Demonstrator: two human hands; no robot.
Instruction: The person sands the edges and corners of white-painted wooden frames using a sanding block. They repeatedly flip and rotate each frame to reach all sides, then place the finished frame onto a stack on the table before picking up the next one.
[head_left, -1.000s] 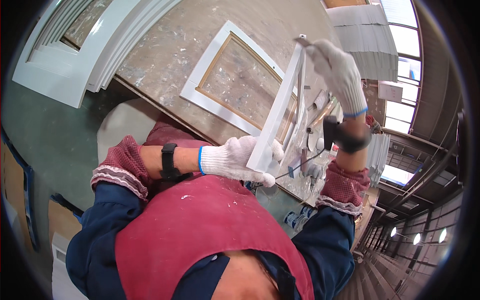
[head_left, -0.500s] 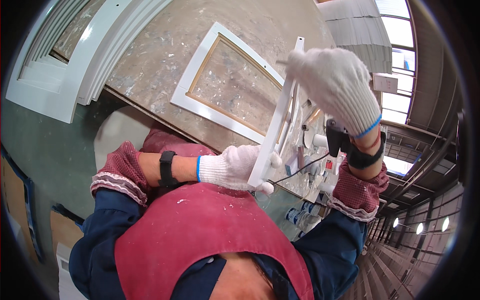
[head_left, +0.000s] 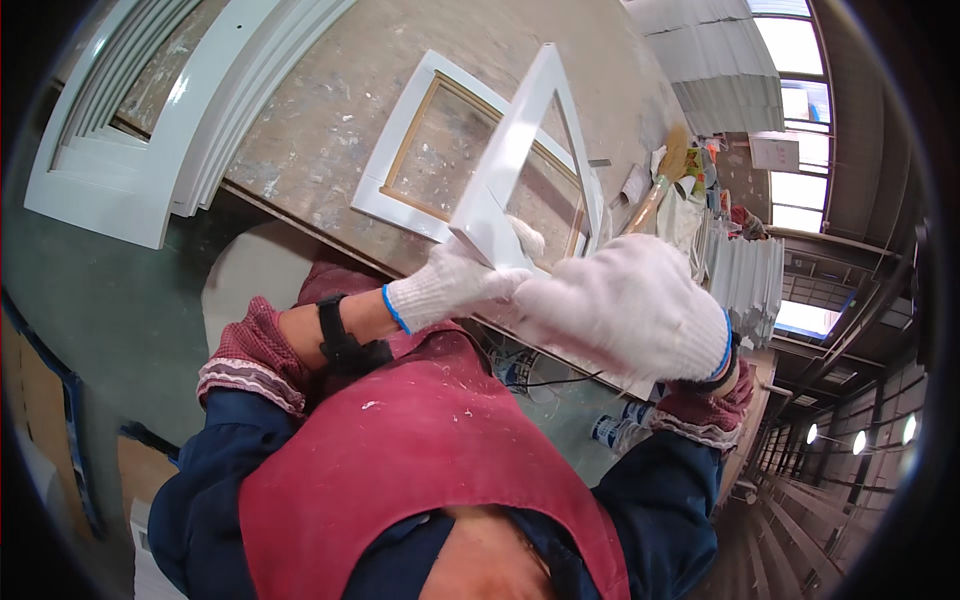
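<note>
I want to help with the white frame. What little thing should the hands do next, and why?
Probably steady the white frame with the left hand and slide the right hand along its lower edge. The frame stands tilted above the table, and both gloved hands meet at its bottom corner.

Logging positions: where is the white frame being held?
Head view, centre: the tilted white frame is gripped by the left hand, above the flat frame, right hand beside.

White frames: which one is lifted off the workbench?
The small frame tilted up in both gloved hands; the other small frame lies flat beneath it.
</note>
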